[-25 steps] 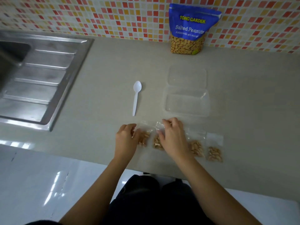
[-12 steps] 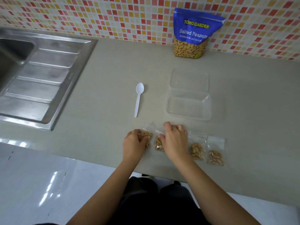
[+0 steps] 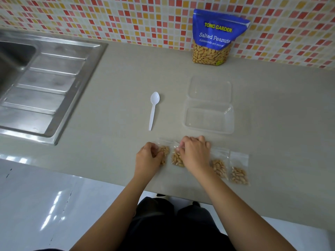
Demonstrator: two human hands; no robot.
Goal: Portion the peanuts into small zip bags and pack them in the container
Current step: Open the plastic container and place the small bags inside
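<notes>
Our left hand (image 3: 147, 158) fingers grip the first zip bag (image 3: 165, 151), right hand (image 3: 195, 153) fingers the second zip bag (image 3: 176, 158); beyond the fingers lie spoon (image 3: 153, 109) and container (image 3: 208, 119), rightward a third zip bag (image 3: 219, 167).

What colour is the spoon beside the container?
White, plain; the spoon shows clearly in the head view.

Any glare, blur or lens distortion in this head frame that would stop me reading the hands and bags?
Head view: soft, even light with faint shadows; glare streaks on the glossy floor; wide-angle lens bows the counter edges; left hand gripping the leftmost zip bag and right hand gripping the second zip bag are sharp; clear container barely contrasts.
</notes>
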